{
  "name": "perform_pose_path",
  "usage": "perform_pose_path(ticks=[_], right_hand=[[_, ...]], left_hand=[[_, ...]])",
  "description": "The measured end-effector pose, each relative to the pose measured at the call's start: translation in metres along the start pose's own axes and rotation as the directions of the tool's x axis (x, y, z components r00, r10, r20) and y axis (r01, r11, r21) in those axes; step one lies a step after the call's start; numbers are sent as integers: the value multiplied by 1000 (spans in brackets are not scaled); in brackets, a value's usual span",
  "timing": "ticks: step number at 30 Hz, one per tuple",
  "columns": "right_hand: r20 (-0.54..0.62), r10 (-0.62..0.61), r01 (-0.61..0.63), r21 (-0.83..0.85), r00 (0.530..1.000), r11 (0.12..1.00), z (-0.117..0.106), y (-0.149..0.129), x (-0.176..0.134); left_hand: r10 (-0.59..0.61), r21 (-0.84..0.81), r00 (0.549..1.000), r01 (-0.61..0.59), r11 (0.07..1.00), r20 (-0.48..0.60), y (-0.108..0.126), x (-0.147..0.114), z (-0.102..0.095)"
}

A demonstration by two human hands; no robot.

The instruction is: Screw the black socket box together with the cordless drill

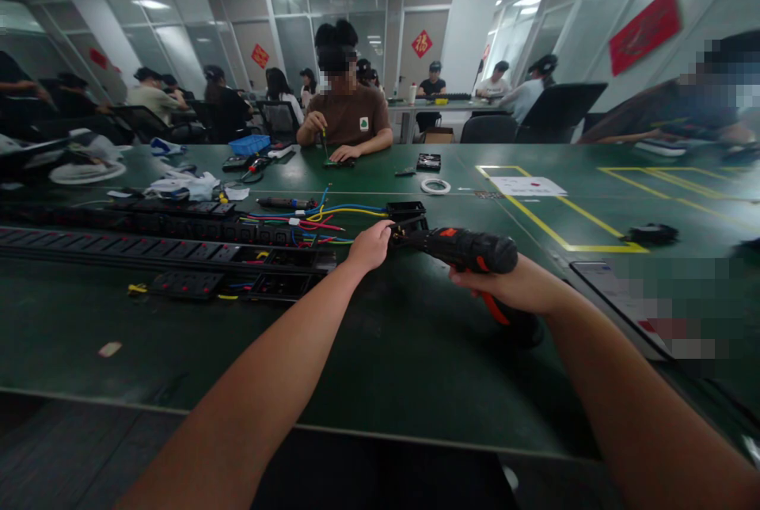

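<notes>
My right hand point(492, 282) is wrapped round the handle of a black and orange cordless drill point(466, 247), whose nose points left. Its tip meets a small black plastic housing point(416, 226), which my left hand point(373, 245) grips at its left end. Blue, yellow and red wires point(332, 213) run left from beside the housing toward long black power strips point(119, 245). A second black housing point(405, 209) lies just behind the held one. The drill's very tip is partly hidden by the housing.
A green table point(380, 367) spans the view. A white wire coil point(435, 187) and a screwdriver-like tool point(288, 203) lie beyond my hands. At right are a tablet-like panel point(617, 304) and yellow tape point(585, 247). A co-worker point(344, 118) sits opposite.
</notes>
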State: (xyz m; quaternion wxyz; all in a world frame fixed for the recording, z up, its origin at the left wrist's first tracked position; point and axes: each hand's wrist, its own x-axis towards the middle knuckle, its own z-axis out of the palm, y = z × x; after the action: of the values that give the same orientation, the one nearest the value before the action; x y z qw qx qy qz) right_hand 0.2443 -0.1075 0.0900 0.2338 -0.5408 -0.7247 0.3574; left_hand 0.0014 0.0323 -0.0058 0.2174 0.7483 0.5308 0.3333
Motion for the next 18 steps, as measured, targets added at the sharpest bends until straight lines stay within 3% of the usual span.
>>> perform_pose_path(ticks=[18], right_hand=[[-27, 11, -11, -15, 1000, 1000, 1, -2, -1]], left_hand=[[15, -22, 1000, -15, 1000, 11, 0, -3, 0]])
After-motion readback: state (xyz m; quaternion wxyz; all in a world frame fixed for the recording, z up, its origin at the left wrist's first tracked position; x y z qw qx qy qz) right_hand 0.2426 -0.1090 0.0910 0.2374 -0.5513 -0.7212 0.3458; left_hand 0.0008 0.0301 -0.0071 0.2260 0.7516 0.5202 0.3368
